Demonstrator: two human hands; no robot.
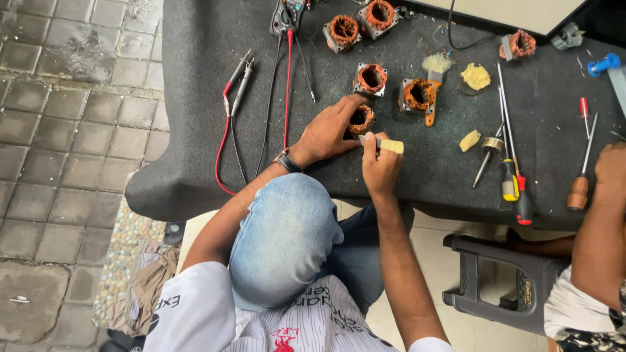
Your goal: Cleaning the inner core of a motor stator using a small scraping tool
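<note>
Fingers of my left hand (329,130) are wrapping around a copper-wound motor coil (360,120) at the middle of the dark table (195,98), while my right hand (380,163) is pinching a small pale strip (390,145) just beside it. I am judging that I am working the strip against the coil. The next move seems to be calling for a steady grip and careful aim at the winding.

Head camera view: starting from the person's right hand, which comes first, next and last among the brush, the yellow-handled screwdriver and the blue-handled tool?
From the right hand:
1. Brush, up and slightly right, by a copper-wound coil.
2. Yellow-handled screwdriver, farther right on the dark mat.
3. Blue-handled tool, at the far upper-right corner.
</note>
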